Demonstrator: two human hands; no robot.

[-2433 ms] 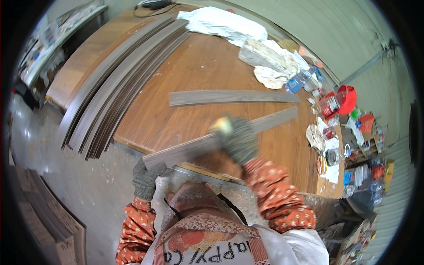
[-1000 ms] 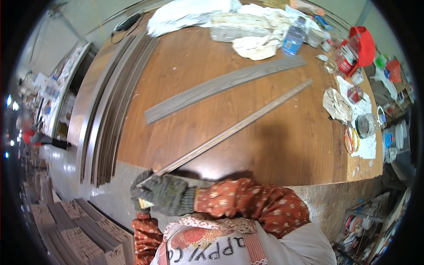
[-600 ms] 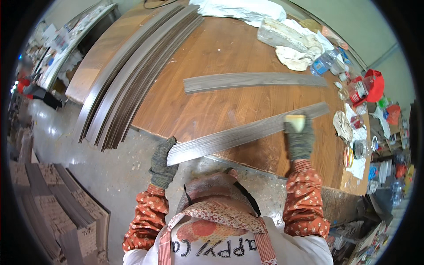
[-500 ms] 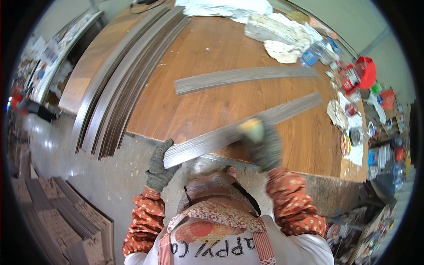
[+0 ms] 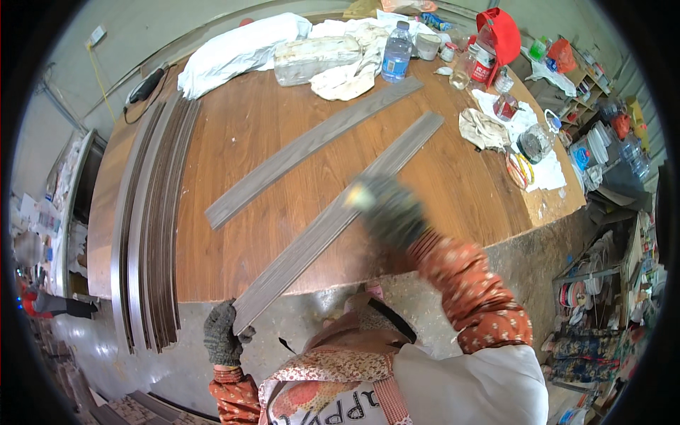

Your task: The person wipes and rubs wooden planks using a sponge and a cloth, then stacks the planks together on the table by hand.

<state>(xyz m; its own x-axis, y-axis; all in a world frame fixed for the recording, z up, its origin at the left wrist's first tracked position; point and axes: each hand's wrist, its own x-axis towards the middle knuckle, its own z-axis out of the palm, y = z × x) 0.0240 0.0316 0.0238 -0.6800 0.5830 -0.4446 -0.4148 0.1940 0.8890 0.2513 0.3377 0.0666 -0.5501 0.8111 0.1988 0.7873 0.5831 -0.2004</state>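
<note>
So the gray plank [image 5: 301, 253] runs slantwise on the table [image 5: 460, 191], near end poking out past the front edge. The left hand [image 5: 223, 333] has its grip closed around that end. The right hand [image 5: 393, 212] is pretty blurry, but its grip is wrapped around a small pale block [image 5: 360, 198], right at the plank's top face, somewhere around the middle. A second plank [image 5: 312, 147] lies just beyond, roughly parallel and not touching. Off to the left there's a bunch of long dark strips [image 5: 152, 227] side by side, ends overhanging too. Far side's got a white bundle [image 5: 244, 53] and a clear bottle [image 5: 397, 53]; a crumpled cloth [image 5: 484, 129] sits over on the right.
</note>
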